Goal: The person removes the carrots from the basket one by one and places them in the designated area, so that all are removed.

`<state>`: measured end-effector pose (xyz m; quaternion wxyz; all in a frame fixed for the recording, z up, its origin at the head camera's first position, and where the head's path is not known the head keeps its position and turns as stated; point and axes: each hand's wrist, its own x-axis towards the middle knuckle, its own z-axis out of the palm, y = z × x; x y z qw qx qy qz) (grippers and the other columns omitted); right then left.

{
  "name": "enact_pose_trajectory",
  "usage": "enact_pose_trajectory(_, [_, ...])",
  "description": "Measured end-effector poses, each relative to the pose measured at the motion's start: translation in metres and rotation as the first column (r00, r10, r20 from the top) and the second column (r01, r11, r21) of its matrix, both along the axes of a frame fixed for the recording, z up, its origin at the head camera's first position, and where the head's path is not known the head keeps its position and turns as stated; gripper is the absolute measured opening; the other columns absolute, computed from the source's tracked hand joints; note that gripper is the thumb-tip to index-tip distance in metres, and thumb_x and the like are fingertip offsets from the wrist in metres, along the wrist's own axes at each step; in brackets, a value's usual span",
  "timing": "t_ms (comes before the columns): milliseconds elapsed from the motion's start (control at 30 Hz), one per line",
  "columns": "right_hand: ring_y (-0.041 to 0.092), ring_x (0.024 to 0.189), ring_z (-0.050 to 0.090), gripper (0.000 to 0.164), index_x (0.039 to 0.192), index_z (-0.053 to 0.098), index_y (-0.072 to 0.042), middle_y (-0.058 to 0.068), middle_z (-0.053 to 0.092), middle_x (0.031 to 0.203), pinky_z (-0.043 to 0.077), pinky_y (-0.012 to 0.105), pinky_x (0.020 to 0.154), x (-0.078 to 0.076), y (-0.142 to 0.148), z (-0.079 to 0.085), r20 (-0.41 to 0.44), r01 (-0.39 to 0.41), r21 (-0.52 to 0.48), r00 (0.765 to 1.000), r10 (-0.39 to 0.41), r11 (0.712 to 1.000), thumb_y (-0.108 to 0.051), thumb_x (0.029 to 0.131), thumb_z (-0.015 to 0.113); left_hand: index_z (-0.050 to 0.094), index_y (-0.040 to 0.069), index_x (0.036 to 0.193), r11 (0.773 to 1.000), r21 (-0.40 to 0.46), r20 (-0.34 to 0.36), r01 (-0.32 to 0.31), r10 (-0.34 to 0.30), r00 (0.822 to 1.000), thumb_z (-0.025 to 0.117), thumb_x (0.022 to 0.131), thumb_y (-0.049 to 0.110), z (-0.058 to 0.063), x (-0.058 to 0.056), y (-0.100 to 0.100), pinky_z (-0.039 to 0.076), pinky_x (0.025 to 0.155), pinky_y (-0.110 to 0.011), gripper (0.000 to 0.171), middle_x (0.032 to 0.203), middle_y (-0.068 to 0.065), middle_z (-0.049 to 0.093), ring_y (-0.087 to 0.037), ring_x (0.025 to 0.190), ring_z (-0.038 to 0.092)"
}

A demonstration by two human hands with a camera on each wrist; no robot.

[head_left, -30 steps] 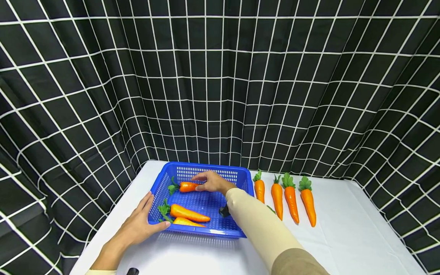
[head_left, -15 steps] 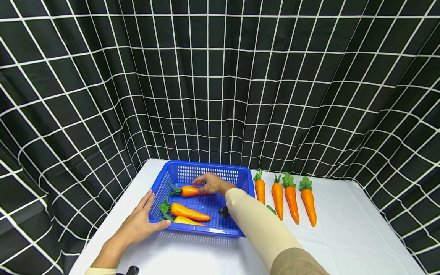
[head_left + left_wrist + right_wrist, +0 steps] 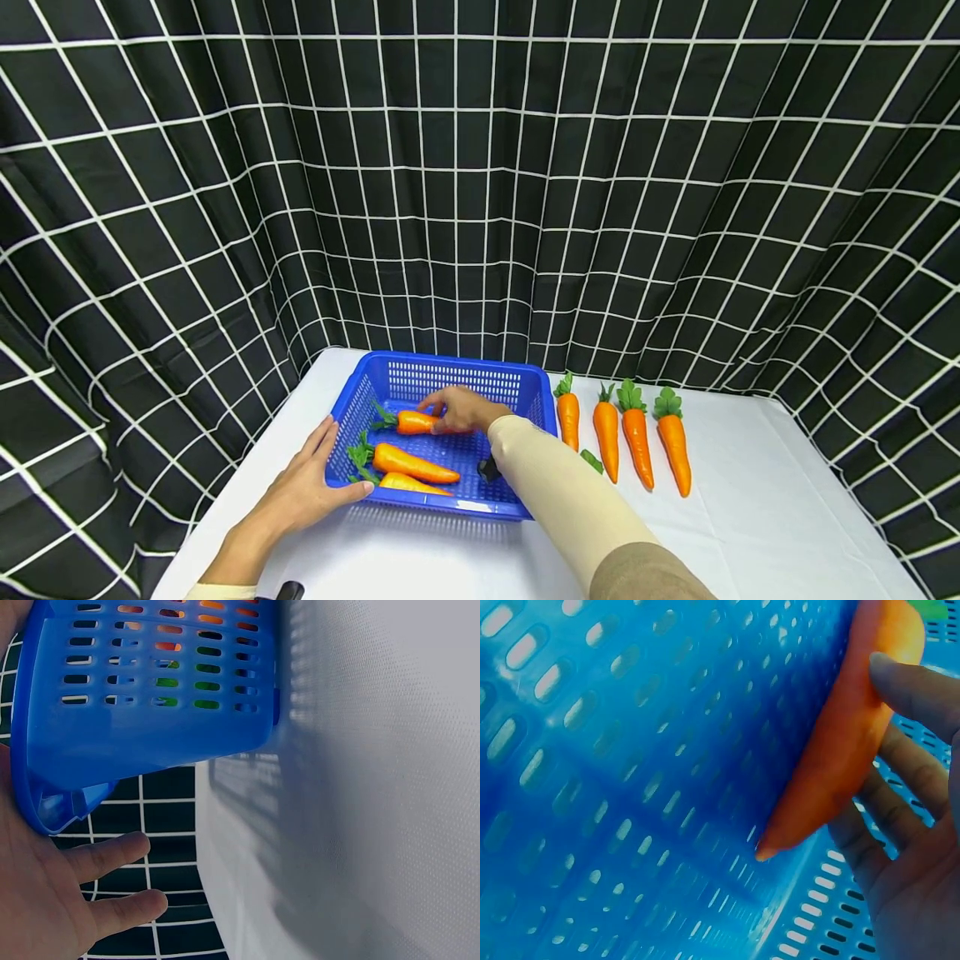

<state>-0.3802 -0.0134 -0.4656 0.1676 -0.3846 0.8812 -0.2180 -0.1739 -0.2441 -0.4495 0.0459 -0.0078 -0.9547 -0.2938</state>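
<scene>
In the head view a blue plastic basket (image 3: 480,506) with slotted walls stands on the white table. My right hand (image 3: 461,410) reaches inside and holds an orange carrot (image 3: 415,422) with green leaves pointing left. In the right wrist view the thumb lies on one side of this carrot (image 3: 840,750) and the fingers on the other, its tip close to the basket floor. Two more carrots, one orange (image 3: 416,463) and one yellower (image 3: 411,483), lie nearer the basket's front. My left hand (image 3: 303,492) rests at the front left corner, thumb on the rim, fingers straight along the side.
Right of the basket several carrots (image 3: 636,446) lie in a row on the white table (image 3: 780,500), leaves toward the back. Green leaves (image 3: 592,460) show beside my right sleeve. A black curtain (image 3: 480,208) with white grid lines surrounds the table's back and sides.
My right hand has shifted slightly right and toward the front of the basket, and the carrot in it has moved along. The left hand stays at the corner.
</scene>
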Motion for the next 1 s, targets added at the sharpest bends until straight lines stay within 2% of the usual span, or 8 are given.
enact_pose_trajectory(167, [0.014,0.085,0.057,0.051,0.128,0.064,-0.033,-0.006,0.065,0.092,0.05,0.025,0.075,0.002,0.0,-0.001,0.004,-0.003,-0.006,1.0,0.003,1.0,-0.019,0.082,0.079,0.021,-0.003,0.151,1.0,0.003,0.004,-0.004,0.004,1.0,0.073,0.075,0.061,0.0,0.0,0.001,0.027,0.101,-0.066,0.112,0.158,-0.016,0.012,-0.048,0.136,0.024])
enact_pose_trajectory(333, [0.015,0.076,0.058,0.057,0.134,0.06,-0.031,-0.002,0.065,0.089,0.051,0.023,0.064,0.005,0.0,0.004,0.035,-0.01,-0.065,0.999,0.012,0.998,-0.014,0.082,0.078,0.021,-0.002,0.152,1.0,0.001,0.005,-0.006,0.006,1.0,0.072,0.075,0.061,0.0,0.0,0.001,0.027,0.102,-0.066,0.112,0.158,-0.016,0.012,-0.048,0.136,0.024])
enact_pose_trajectory(500, [0.015,0.074,0.06,0.058,0.135,0.059,-0.03,0.0,0.065,0.088,0.053,0.022,0.063,0.007,0.001,0.01,0.082,0.017,-0.118,0.997,-0.007,0.993,-0.013,0.083,0.077,0.021,-0.002,0.152,1.0,0.006,0.002,-0.003,0.003,1.0,0.072,0.075,0.061,0.0,0.0,0.0,0.027,0.102,-0.065,0.112,0.158,-0.015,0.012,-0.048,0.136,0.024])
enact_pose_trajectory(633, [0.014,0.078,0.063,0.058,0.137,0.058,-0.029,0.005,0.068,0.094,0.054,0.022,0.065,0.009,0.002,0.015,0.088,0.032,-0.162,0.996,-0.018,0.986,-0.012,0.084,0.076,0.021,-0.003,0.151,1.0,0.005,-0.009,0.007,-0.007,1.0,0.072,0.076,0.06,0.0,0.0,-0.001,0.026,0.103,-0.065,0.111,0.158,-0.016,0.013,-0.047,0.136,0.024])
enact_pose_trajectory(800, [0.015,0.078,0.065,0.058,0.138,0.056,-0.028,0.007,0.067,0.097,0.055,0.025,0.063,0.014,0.005,0.025,0.136,0.073,-0.239,0.99,-0.041,0.968,-0.013,0.085,0.075,0.021,-0.005,0.151,1.0,0.001,-0.013,0.013,-0.013,1.0,0.072,0.076,0.06,0.001,0.0,-0.001,0.025,0.103,-0.064,0.111,0.158,-0.018,0.012,-0.048,0.136,0.023])
enact_pose_trajectory(1000, [0.018,0.074,0.066,0.057,0.139,0.055,-0.03,0.006,0.065,0.097,0.057,0.028,0.059,0.022,0.012,0.04,0.185,0.13,-0.34,0.98,-0.069,0.932,-0.013,0.087,0.073,0.022,-0.005,0.15,1.0,-0.008,-0.018,0.011,-0.011,1.0,0.072,0.076,0.06,0.0,0.0,0.0,0.027,0.102,-0.065,0.111,0.158,-0.017,0.013,-0.048,0.136,0.024])
